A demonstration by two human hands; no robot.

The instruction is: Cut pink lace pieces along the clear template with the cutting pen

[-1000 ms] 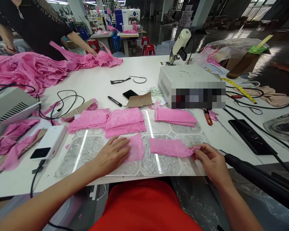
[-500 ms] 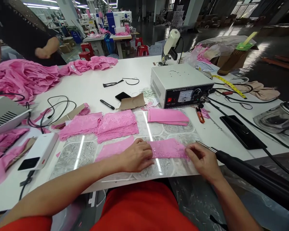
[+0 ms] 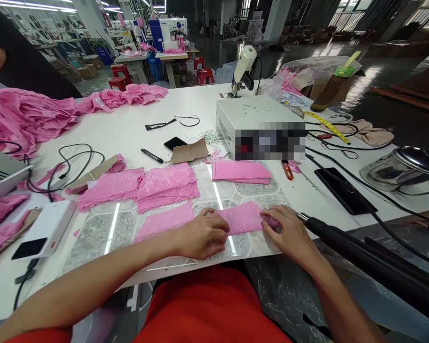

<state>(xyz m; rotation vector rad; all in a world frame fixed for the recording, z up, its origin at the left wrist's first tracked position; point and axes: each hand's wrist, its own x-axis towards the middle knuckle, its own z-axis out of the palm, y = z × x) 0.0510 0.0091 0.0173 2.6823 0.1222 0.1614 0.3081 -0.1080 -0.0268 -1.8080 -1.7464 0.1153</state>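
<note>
A pink lace strip (image 3: pixel 241 217) lies across the clear, tile-patterned mat (image 3: pixel 117 233) in front of me. At its left end my left hand (image 3: pixel 204 234) bears down with curled fingers, the thumb side low. My right hand (image 3: pixel 291 231) pinches the other end between thumb and fingers; that end is partly hidden under it. A flat pink piece (image 3: pixel 166 220) extends left from behind my left hand. Beyond lie a stack of pink lace pieces (image 3: pixel 167 186) and a folded stack of plain pink pieces (image 3: pixel 240 171).
A black-handled tool (image 3: pixel 339 233) with a metal tip points in beside my right hand, its cable trailing. A grey control box (image 3: pixel 262 112) stands behind the stacks. A phone (image 3: pixel 345 190) and orange-handled snips (image 3: pixel 288 170) lie right; a white power bank (image 3: pixel 46 228) sits left.
My right hand has slid slightly left onto the lace strip's end. My left hand stays on the strip. The view has turned a little right, and the person at far left shows less.
</note>
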